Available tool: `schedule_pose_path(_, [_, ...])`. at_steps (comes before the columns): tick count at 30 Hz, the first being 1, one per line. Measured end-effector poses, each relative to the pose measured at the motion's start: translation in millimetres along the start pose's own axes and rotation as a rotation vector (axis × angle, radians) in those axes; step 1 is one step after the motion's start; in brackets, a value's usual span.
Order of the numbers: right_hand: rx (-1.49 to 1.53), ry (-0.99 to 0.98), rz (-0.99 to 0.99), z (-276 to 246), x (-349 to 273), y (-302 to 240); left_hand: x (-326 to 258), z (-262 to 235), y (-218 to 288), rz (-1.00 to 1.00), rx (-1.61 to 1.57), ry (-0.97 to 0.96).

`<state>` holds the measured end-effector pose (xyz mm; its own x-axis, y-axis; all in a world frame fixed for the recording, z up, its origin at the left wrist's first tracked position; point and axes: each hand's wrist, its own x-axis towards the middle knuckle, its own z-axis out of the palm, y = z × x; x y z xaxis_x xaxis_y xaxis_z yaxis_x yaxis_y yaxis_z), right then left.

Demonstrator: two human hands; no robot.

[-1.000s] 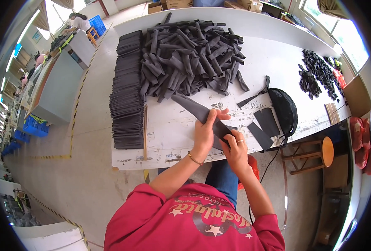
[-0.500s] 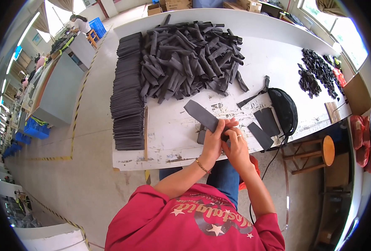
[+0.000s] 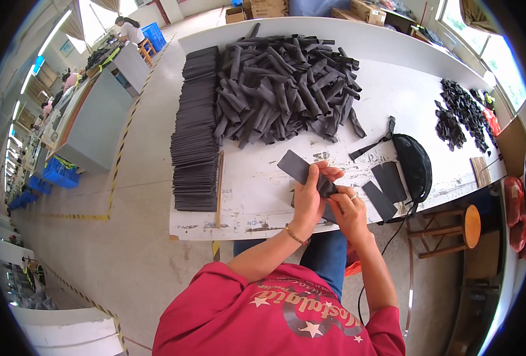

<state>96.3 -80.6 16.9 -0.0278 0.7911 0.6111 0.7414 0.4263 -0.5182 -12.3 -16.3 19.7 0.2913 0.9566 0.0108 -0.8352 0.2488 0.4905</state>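
Both of my hands are on one dark grey, flat fabric strip (image 3: 294, 165) above the table's front edge. My left hand (image 3: 308, 204) is closed round its middle, with the thumb on top and the other fingertips raised. At the near end, where the material looks folded or bunched, my right hand (image 3: 350, 215) pinches it between thumb and fingers. Part of another dark grey piece (image 3: 329, 213) shows beneath my hands, mostly hidden. Just right of them, two flat black strips (image 3: 380, 200) lie side by side on the white table (image 3: 257, 184).
A long row of stacked flat black pieces (image 3: 196, 130) lines the table's left side, beside a heap of curled black tubes (image 3: 286, 86). A black zipped pouch (image 3: 414, 166) lies right, small black pieces (image 3: 461, 110) far right. A wooden stool (image 3: 470, 226) stands below.
The view has shifted, so the table sits further right. Less of the strip sticks out beyond my left hand, and its near end now shows bunched between my hands.
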Motion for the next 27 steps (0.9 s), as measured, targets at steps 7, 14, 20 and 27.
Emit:
schedule_pose_path(7, [0.027, 0.030, 0.029, 3, 3, -2, 0, -6, -4, -0.011, 0.019, 0.026])
schedule_pose_path(14, [0.023, 0.003, 0.067, 4, 1, 0, 2, -8, -4, -0.019, 0.036, 0.032])
schedule_pose_path(20, [0.572, 0.215, 0.657, 29, 10, -15, 9, -8, 4, -0.020, 0.064, 0.011])
schedule_pose_path(27, [0.940, 0.396, 0.913, 8, -7, -5, 18, -8, 27, 0.092, 0.042, -0.110])
